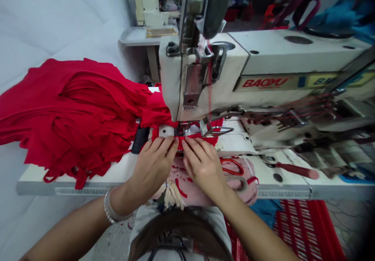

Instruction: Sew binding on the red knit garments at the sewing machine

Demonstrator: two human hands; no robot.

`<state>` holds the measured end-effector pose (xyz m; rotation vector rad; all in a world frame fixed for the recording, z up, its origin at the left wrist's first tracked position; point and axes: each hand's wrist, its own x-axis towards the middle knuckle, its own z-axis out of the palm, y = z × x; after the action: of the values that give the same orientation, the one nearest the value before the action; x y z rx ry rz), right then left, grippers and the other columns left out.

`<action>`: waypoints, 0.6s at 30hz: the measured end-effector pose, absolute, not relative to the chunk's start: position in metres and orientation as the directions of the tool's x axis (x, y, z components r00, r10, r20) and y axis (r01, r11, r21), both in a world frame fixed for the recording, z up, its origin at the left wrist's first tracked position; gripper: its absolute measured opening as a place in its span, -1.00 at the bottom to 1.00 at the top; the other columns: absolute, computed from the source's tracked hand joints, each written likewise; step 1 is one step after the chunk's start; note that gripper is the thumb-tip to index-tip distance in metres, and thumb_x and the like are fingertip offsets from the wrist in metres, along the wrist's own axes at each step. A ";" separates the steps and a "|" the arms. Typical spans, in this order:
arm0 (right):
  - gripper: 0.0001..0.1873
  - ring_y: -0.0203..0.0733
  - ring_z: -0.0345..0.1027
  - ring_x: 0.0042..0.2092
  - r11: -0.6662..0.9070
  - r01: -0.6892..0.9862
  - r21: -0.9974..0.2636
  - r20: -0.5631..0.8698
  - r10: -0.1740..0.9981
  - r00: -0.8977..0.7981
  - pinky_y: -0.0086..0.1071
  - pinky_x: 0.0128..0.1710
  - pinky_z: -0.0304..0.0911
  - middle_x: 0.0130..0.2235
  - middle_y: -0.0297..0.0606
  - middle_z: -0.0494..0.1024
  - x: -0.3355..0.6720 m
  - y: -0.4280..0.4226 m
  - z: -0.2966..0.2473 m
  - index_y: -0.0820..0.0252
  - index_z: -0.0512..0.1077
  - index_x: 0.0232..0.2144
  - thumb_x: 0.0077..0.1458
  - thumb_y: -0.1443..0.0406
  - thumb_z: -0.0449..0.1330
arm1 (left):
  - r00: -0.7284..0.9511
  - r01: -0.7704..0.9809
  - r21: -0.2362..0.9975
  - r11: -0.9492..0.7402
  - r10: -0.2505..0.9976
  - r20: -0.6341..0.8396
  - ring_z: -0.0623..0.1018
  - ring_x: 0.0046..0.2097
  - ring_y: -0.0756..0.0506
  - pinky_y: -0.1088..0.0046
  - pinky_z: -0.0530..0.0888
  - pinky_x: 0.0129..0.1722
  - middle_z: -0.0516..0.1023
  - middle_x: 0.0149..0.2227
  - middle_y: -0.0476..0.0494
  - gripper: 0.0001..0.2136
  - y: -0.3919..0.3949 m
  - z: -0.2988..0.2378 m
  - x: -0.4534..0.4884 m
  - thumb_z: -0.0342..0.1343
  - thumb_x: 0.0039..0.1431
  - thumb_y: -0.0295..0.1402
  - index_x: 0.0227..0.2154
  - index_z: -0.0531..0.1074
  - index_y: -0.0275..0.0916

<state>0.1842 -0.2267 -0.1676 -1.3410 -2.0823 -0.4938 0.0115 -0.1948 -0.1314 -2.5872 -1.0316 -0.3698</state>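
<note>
Both hands rest at the needle area of a white sewing machine (249,58), with red fabric (180,145) under their fingertips. My left hand (156,161) presses the fabric from the left, its fingers close together just in front of the presser foot (183,128). On the other side, my right hand (204,165) holds the same fabric down, fingertips close to the foot. Part of the fabric runs beneath the machine head, where it is partly hidden. Red threads (209,81) come down the machine's front to the needles.
A large pile of red fabric pieces (73,112) covers the table's left side. Red-handled scissors (238,169) lie on a pink cloth (202,196) by my right wrist. Further right is a red-handled screwdriver (297,170). Below stands a red crate (325,229); another machine (149,3) is behind.
</note>
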 end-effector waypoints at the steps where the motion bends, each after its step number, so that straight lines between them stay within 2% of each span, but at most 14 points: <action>1: -0.66 0.04 0.27 0.00 0.410 0.912 0.008 0.652 0.689 -0.315 -0.12 -0.07 0.31 0.00 -0.02 0.55 0.184 -0.227 -0.167 0.45 0.47 0.00 0.20 0.39 0.13 | 0.701 0.703 -0.203 -0.681 0.618 0.356 0.46 -0.06 -0.19 0.29 0.43 -0.18 0.50 0.04 -0.20 -0.68 -0.194 -0.132 0.012 0.03 0.28 -0.48 0.07 0.43 -0.32; 7: -0.69 0.02 0.26 -0.05 0.392 0.917 0.073 0.628 0.697 -0.347 -0.17 -0.12 0.26 -0.03 -0.02 0.56 0.184 -0.229 -0.159 0.45 0.50 -0.05 0.20 0.38 0.13 | 0.740 0.647 -0.163 -0.745 0.562 0.369 0.45 0.00 -0.18 0.27 0.43 -0.08 0.49 0.05 -0.27 -0.67 -0.189 -0.137 0.012 -0.06 0.31 -0.51 0.08 0.39 -0.41; 14: -0.70 -0.03 0.25 -0.06 0.428 0.904 0.008 0.625 0.703 -0.339 -0.19 -0.11 0.26 -0.02 -0.06 0.56 0.186 -0.227 -0.158 0.46 0.50 -0.05 0.20 0.41 0.12 | 0.758 0.614 -0.148 -0.775 0.527 0.385 0.47 -0.08 -0.20 0.27 0.45 -0.19 0.51 -0.02 -0.28 -0.69 -0.188 -0.135 0.010 -0.08 0.30 -0.54 0.05 0.41 -0.42; 18: -0.69 -0.03 0.24 -0.09 0.393 0.920 0.001 0.610 0.728 -0.312 -0.18 -0.16 0.26 -0.02 -0.07 0.56 0.185 -0.223 -0.157 0.44 0.49 -0.04 0.22 0.40 0.10 | 0.741 0.635 -0.153 -0.757 0.541 0.398 0.46 -0.05 -0.24 0.24 0.47 -0.16 0.48 0.02 -0.34 -0.67 -0.187 -0.137 0.014 -0.10 0.30 -0.55 0.07 0.38 -0.45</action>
<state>0.1849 -0.2225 -0.1572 -1.4059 -2.1302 -0.4798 0.0136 -0.1868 -0.1365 -2.6640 -0.9203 -0.4833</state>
